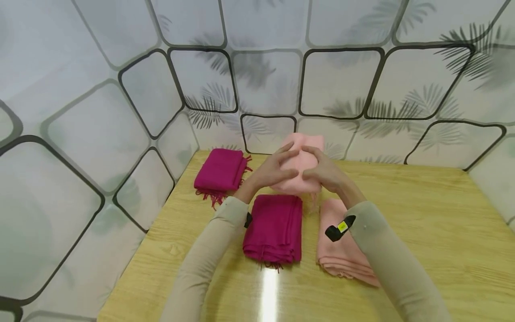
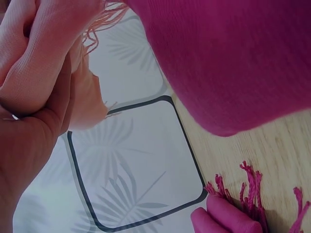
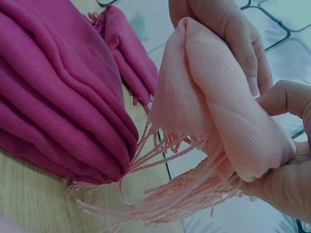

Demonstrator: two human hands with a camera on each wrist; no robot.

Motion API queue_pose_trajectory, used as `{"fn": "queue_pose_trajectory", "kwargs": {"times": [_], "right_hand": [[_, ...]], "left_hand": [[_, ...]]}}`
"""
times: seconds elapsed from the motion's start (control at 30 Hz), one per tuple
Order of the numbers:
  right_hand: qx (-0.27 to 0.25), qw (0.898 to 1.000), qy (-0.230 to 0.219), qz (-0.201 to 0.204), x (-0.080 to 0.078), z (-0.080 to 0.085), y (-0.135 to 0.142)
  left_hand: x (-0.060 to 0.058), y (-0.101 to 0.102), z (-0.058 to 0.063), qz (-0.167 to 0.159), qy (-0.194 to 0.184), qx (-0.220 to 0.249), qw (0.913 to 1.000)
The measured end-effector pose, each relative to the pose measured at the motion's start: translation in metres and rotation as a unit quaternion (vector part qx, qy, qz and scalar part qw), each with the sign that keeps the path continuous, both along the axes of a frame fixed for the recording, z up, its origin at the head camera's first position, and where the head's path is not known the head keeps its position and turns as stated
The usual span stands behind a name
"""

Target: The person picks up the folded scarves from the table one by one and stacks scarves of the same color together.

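Observation:
Both hands hold a folded pale pink scarf (image 1: 301,156) near the back of the table. My left hand (image 1: 272,170) grips its left side, thumb toward me; my right hand (image 1: 327,171) grips the right side the same way. In the right wrist view the pink scarf (image 3: 233,111) is bunched between the hands, its twisted fringe hanging down. Just in front of the hands lies a folded magenta scarf (image 1: 273,228), its layered edge and short fringe facing me. Under my right forearm lies another folded pink scarf (image 1: 342,250), partly hidden by the sleeve.
A second magenta scarf (image 1: 220,170), folded and fringed, lies at the back left of the wooden table (image 1: 426,232). Walls with a patterned covering (image 1: 265,80) stand close behind the table and along its left side.

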State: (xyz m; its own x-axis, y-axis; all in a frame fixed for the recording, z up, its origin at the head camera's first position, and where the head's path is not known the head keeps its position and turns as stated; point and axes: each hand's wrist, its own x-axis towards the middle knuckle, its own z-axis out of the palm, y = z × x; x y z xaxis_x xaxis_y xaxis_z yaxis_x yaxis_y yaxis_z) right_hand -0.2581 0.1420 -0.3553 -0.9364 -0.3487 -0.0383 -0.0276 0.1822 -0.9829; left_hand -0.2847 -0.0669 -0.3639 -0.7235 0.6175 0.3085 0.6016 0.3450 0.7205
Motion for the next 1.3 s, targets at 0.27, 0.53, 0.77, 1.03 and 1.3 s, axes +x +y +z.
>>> {"fn": "queue_pose_trajectory", "kwargs": {"times": [0.27, 0.53, 0.77, 1.03, 1.3], "right_hand": [[0.001, 1.000, 0.006, -0.005, 0.008, -0.001, 0.002], [0.009, 1.000, 0.012, -0.011, 0.018, 0.002, 0.008], [-0.012, 1.000, -0.007, -0.003, 0.029, 0.008, 0.015], [0.004, 1.000, -0.003, -0.011, 0.044, 0.014, 0.029], [-0.016, 1.000, -0.003, -0.008, 0.060, 0.022, 0.046]], "left_hand": [[0.010, 0.004, 0.002, 0.009, 0.011, -0.024, 0.9996], [0.017, 0.007, 0.003, -0.014, 0.013, -0.009, 0.9998], [0.027, 0.012, 0.007, -0.025, 0.015, -0.009, 0.9995], [0.036, 0.026, 0.011, -0.029, 0.040, -0.031, 0.9983], [0.047, 0.042, 0.019, -0.040, 0.056, -0.048, 0.9964]]}}
